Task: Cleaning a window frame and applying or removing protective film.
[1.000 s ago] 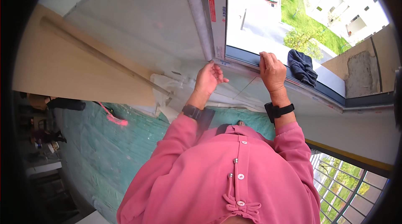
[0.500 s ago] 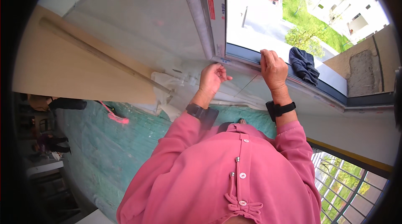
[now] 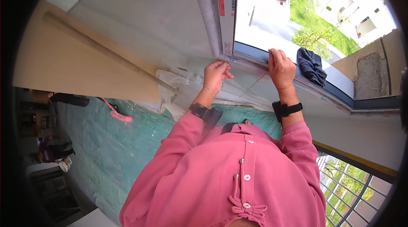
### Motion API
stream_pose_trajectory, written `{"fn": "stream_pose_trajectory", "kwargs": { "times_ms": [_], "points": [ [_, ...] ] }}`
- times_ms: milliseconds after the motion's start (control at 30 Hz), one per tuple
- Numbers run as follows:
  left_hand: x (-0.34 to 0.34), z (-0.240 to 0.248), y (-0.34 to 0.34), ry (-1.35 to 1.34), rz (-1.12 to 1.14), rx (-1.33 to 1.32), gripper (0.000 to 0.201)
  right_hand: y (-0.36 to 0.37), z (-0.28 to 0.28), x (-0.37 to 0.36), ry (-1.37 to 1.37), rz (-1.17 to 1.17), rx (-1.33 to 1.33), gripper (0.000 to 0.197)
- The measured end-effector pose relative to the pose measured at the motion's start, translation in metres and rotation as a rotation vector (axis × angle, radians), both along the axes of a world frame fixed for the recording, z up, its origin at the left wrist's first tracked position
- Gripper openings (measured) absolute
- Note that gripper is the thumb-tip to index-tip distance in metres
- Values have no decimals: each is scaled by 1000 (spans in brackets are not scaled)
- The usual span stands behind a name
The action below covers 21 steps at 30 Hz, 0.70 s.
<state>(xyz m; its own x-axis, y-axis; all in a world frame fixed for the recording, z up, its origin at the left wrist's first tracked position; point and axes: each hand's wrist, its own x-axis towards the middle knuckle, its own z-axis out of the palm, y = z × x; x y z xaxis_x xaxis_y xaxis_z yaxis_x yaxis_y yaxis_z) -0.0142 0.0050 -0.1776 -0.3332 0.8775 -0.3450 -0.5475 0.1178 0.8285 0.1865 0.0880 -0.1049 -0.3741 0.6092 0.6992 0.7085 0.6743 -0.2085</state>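
My left hand (image 3: 216, 76) is near the lower corner of the window frame (image 3: 250, 52), its fingers curled in and thumb and forefinger close together. Whatever they may pinch is too small to make out. Farther right, my right hand (image 3: 282, 70) bends over the dark grey lower rail, its fingertips pressed together at the rail's edge. What lies between those fingertips is hidden. Just right of that hand, a crumpled dark blue cloth (image 3: 311, 66) lies over the rail. White protective film with printing (image 3: 228, 14) covers the upright of the frame.
A large tan board (image 3: 85, 61) leans at the left beside a long pole (image 3: 106, 51). Green sheeting (image 3: 110, 155) covers the floor, with a pink strip (image 3: 121, 116) on it. A person (image 3: 53, 152) is at far left. A barred window (image 3: 346, 180) is low at right.
The view has shifted slightly, so the window frame sits a little farther right. Both hands keep nearly the same poses at the frame. The person at far left has changed posture.
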Motion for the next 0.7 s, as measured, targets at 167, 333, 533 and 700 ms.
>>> {"fn": "stream_pose_trajectory", "kwargs": {
  "times_ms": [167, 333, 533, 700],
  "points": [
    [9, 0, -3, 60, 90, 27, 13, 1, -1, 1, -3, -2, -3, 9],
    [6, 10, 1, 127, 130, -22, 13, 0, -1, 0, -10, -12, -13, 8],
    [0, 14, 4, 31, 87, -43, 19, -1, 1, -1, 0, -2, -6, 9],
    [4, 15, 3, 104, 90, -33, 17, 1, 0, 1, -4, 9, -3, 9]
  ]
}}
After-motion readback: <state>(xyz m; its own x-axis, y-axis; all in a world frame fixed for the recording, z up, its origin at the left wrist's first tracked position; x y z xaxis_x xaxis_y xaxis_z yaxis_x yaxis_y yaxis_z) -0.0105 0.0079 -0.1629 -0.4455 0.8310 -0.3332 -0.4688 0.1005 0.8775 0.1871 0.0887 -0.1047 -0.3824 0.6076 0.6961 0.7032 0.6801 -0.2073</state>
